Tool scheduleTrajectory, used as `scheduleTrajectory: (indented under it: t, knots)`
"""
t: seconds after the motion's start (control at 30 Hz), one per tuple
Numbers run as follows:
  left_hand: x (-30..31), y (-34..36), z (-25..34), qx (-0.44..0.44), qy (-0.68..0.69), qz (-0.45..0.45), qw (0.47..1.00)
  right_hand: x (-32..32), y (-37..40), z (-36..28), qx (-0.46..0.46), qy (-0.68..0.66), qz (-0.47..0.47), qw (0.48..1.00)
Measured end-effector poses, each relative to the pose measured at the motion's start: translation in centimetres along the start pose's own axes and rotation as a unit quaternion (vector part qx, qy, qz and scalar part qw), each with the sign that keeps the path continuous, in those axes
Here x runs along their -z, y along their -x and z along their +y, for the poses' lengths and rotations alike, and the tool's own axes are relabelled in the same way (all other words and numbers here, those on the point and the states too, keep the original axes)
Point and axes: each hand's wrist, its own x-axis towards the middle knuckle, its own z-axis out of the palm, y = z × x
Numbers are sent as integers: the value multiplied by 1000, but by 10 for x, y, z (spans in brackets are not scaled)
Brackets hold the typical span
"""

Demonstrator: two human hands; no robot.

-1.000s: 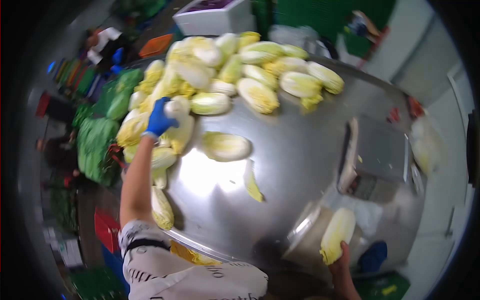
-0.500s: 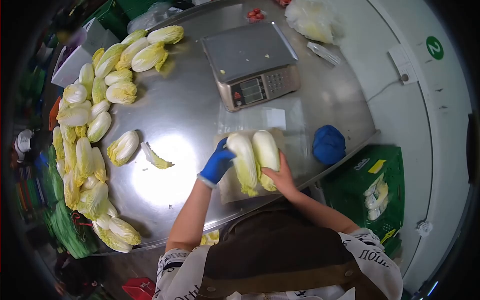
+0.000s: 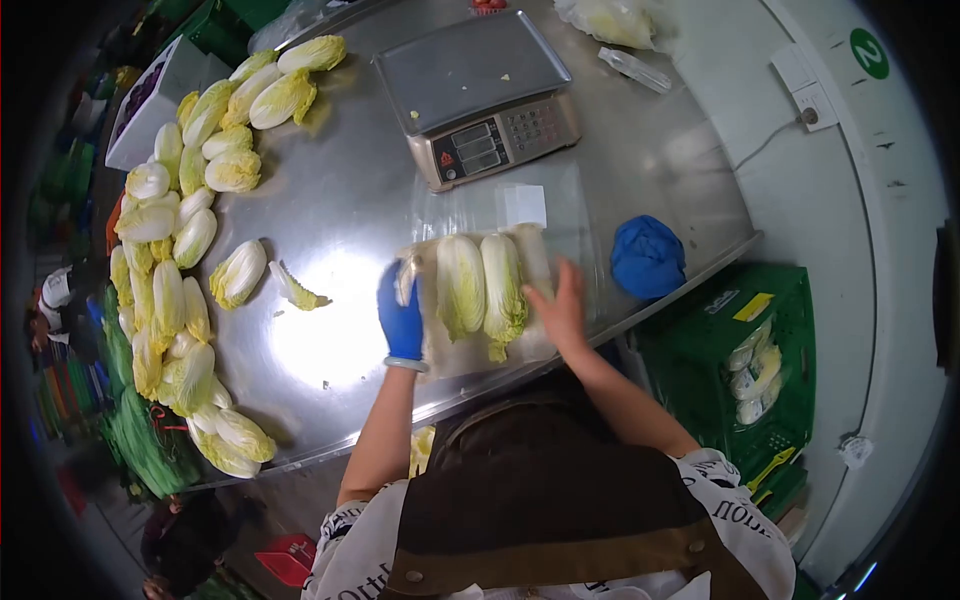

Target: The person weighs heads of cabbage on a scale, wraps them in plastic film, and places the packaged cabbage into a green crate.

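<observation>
Two napa cabbages, one on the left [image 3: 461, 288] and one on the right [image 3: 503, 288], lie side by side on a beige sheet [image 3: 430, 350] over clear plastic film [image 3: 575, 215]. My left hand [image 3: 402, 318], in a blue glove, is at the sheet's left edge, its fingertips against the sheet; whether it grips the edge is unclear. Bare, with thumb and fingers apart, my right hand [image 3: 562, 308] is at the sheet's right side, holding nothing. Beyond the film stands a weighing scale [image 3: 475, 80]. A white label [image 3: 524, 205] shows on the film.
Many cabbages [image 3: 170, 310] are heaped along the table's left side, with a single cabbage [image 3: 239, 274] and a loose leaf [image 3: 296, 287] nearer. A blue bundle [image 3: 648, 257] sits at right. Beyond the table edge is a green crate [image 3: 690, 350] with wrapped produce.
Both hands have let go of the two cabbages, which now lie flat on the sheet. My hands have moved apart to its sides. The camera view has shifted slightly.
</observation>
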Motion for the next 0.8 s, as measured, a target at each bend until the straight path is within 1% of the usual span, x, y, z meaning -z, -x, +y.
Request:
scheduleTrajectory:
  t: [0.07,0.1,0.13,0.2,0.23,0.27,0.33,0.37,0.4,0.47,0.57,0.67,0.7,0.73,0.77,0.8]
  knots:
    - [27,-10,-51,104,51,55,992,8,-6,11,-100,-66,25,992]
    - [37,-14,-53,296,192,-14,935,12,-15,11,-189,-134,-59,971]
    - [44,-16,-54,409,241,-144,869,10,-23,7,-209,-153,-111,959]
    - [29,-15,-60,406,217,-259,849,2,-39,-6,-244,-188,-215,927]
    - [16,-13,-60,397,208,-286,847,-8,-45,-9,-168,-122,-236,949]
    - [2,-11,-47,387,197,-311,845,-16,-51,-14,-151,-99,-264,947]
    - [-21,-4,-15,387,175,-304,853,-33,-54,-26,-114,-57,-328,936]
    - [-30,-2,-6,394,185,-274,858,-39,-55,-24,-140,-126,-319,929]
    - [-38,-1,1,397,196,-244,863,-30,-54,-34,-138,-169,-330,918]
    - [-50,13,10,377,195,-225,877,8,-51,-61,-134,-247,-345,895]
    - [-70,32,-12,282,130,-209,927,20,-45,-43,-150,-233,-323,905]
    - [-55,23,0,388,222,-244,861,0,-47,-10,-123,-130,-259,949]
    - [-51,19,1,406,221,-244,852,-3,-47,-13,-110,-81,-227,964]
    - [-49,16,0,427,219,-245,842,-2,-48,-13,-126,-100,-230,960]
    - [-51,14,-3,431,197,-240,847,3,-47,-26,-141,-119,-234,955]
    - [-46,10,1,415,203,-269,845,9,-49,-31,-154,-139,-240,948]
